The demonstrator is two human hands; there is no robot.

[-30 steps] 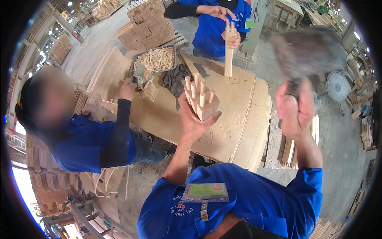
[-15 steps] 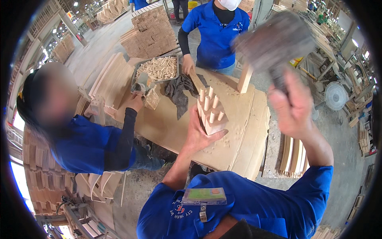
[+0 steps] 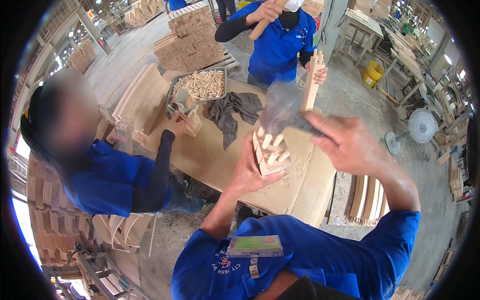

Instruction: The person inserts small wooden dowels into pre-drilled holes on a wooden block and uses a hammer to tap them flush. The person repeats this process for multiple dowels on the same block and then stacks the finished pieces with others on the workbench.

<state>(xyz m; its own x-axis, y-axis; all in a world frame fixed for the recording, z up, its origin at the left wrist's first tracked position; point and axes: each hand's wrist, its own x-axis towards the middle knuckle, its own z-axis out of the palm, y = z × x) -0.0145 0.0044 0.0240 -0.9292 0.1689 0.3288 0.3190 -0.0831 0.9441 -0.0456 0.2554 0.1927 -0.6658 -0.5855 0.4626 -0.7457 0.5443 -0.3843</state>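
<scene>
My left hand [image 3: 245,170] is wrapped round a pale wooden block [image 3: 272,167], or a few held together; I cannot tell which. Several short dowels [image 3: 276,140] stick up from its end. In my right hand [image 3: 342,145] is the handle of a mallet [image 3: 285,105], its dark head smeared by motion. The head is just above the far dowels, partly covering them; whether it touches them is unclear. Beneath is a table [image 3: 205,167] covered with cardboard.
A grey bin [image 3: 225,82] of loose dowels and a dark cloth [image 3: 231,115] lie on the table. Across it, a co-worker [image 3: 275,55] holds a doweled wooden post [image 3: 312,82] and a raised wooden-handled tool [image 3: 265,20]. Another co-worker [image 3: 110,175] is at the left, near curved boards [image 3: 142,102].
My right hand has swung the mallet down and left toward the dowels. The far co-worker has raised a tool by its wooden handle and now grips the post. My left hand stays nearly still.
</scene>
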